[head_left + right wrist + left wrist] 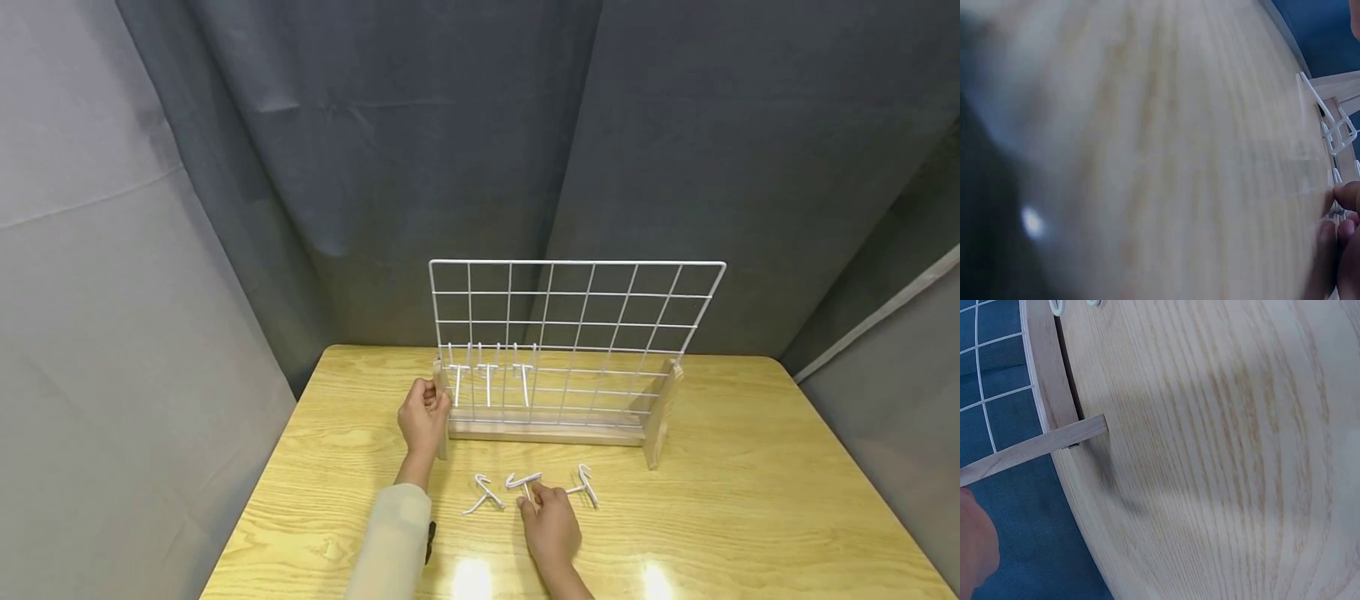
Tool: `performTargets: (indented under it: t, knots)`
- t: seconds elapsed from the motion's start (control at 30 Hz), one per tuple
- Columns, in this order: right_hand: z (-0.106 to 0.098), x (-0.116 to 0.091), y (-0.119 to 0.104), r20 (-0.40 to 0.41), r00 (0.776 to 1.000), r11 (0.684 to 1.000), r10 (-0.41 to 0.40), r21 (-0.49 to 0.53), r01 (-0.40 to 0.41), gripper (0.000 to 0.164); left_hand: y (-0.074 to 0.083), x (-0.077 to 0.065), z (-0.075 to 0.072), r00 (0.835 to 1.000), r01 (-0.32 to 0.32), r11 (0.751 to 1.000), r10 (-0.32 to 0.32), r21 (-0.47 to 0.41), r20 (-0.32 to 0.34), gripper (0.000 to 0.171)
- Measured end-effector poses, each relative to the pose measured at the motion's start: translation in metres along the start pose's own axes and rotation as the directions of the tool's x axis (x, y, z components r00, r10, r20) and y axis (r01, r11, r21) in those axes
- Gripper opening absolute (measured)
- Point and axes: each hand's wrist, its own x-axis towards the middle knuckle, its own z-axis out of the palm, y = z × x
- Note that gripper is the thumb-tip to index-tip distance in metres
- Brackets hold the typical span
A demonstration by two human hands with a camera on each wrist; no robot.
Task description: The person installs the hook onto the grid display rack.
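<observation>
A white wire grid [570, 323] stands upright in a wooden stand [547, 432]. My left hand [422, 417] grips the stand's left wooden upright [442, 446], which also crosses the left wrist view. Between the fingertips of my right hand [552, 527], low over the table, is the stem of a white wire hook [523, 480]. One loose hook [487, 493] lies to its left and another [586, 487] to its right. Three similar hooks hang side by side on the grid's left part: one hook [458, 387], a second [488, 387] and a third [525, 387].
The stand sits towards the back of a wood-grain table [750, 467]. Behind it hangs a dark grey curtain [450, 167], and lighter grey cloth [112, 333] closes off the left side. The stand's right upright [658, 421] rests on the tabletop.
</observation>
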Motion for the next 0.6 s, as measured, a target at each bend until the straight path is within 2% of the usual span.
performTargets:
  t: [0.1,0.3,0.37,0.43,0.5,0.6]
  knots:
    - [0.000,0.001,-0.002,0.001,1.000,1.000,0.003,-0.028,-0.003,0.027,0.001,0.000,0.000,1.000,0.016,1.000,-0.016,0.004,0.003,0.017]
    - [-0.002,0.003,-0.005,-0.001,1.000,1.000,0.018,-0.008,-0.018,0.016,0.001,0.000,0.001,0.999,0.046,0.999,-0.046,0.011,0.012,0.015]
    - [-0.005,0.003,-0.006,0.016,0.999,0.999,0.033,0.020,-0.034,0.014,0.001,0.000,0.001,0.998,0.054,0.998,-0.054,0.013,0.021,0.015]
    - [-0.010,0.003,-0.008,0.052,0.996,0.992,0.078,0.097,-0.083,0.012,0.001,-0.001,0.001,0.997,0.063,0.998,-0.064,0.015,0.032,0.016]
    - [-0.018,0.004,-0.013,0.106,0.986,0.965,0.132,0.213,-0.152,0.011,0.002,-0.001,0.001,0.997,0.067,0.998,-0.067,0.019,0.036,0.016]
    - [-0.031,0.006,-0.023,0.212,0.957,0.876,0.196,0.401,-0.268,0.013,0.003,0.000,0.000,0.998,0.062,0.998,-0.062,0.008,0.021,0.017]
